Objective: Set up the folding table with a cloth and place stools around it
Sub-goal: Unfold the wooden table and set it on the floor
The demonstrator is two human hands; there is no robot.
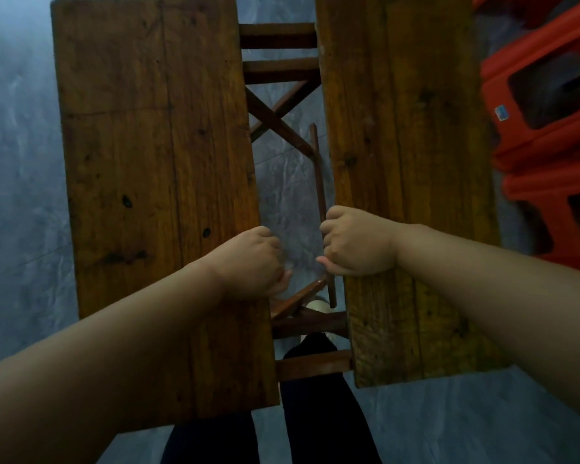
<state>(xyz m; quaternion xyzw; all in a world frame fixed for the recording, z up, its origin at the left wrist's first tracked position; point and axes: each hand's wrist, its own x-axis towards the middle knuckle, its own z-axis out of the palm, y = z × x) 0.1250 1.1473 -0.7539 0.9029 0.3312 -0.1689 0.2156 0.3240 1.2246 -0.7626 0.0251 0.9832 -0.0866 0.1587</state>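
The left hand (252, 262) is clenched over the inner edge of the left leaf (154, 145) of the folding table (195, 346), fingers curled under the board. The leaf is worn brown wood with dark knots, seen from above against a grey, creased floor (21, 162). Between the two leaves a gap stands open, showing crossed braces (277, 118), flat rails, a thin slat (318, 172), dark trousers (315, 413) and a pale shoe (318, 306). The right hand (359, 242) grasps the inner edge of the right leaf (402, 128) just beside that slat; whether the fingers also catch it I cannot tell. Near the right leaf's outer edge stand stacked red plastic stools (543, 128).
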